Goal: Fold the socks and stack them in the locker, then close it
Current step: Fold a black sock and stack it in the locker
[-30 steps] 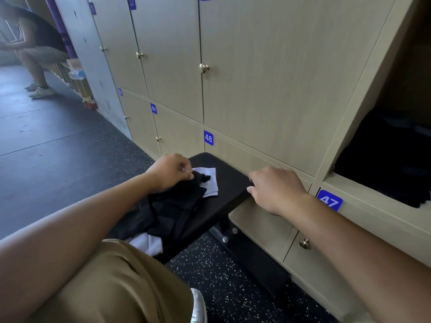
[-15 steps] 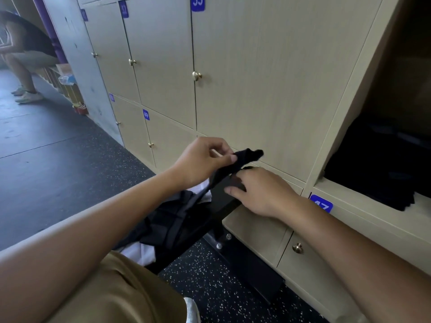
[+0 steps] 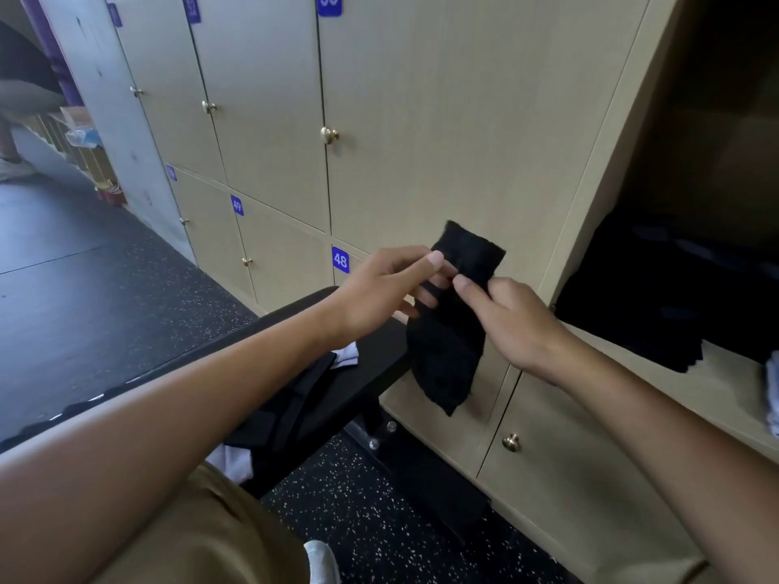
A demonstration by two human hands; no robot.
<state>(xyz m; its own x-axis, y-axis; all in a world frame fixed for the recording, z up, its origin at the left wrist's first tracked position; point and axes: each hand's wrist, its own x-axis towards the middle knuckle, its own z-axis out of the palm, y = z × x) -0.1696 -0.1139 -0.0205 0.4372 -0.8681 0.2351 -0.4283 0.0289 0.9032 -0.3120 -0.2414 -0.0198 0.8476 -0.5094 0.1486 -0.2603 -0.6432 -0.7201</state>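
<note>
Nearest, more socks (image 3: pixel 295 398) – black and white – lie heaped on a black bench (image 3: pixel 350 385) above a speckled floor (image 3: pixel 358 524). Just past the bench end, both hands meet on one black sock (image 3: pixel 451 330): the left hand (image 3: pixel 379 288) and right hand (image 3: pixel 510 322) each pinch it near its upper part, and it hangs down in front of closed doors – beyond, to the right, the open locker (image 3: pixel 657 373) holds dark folded cloth
</note>
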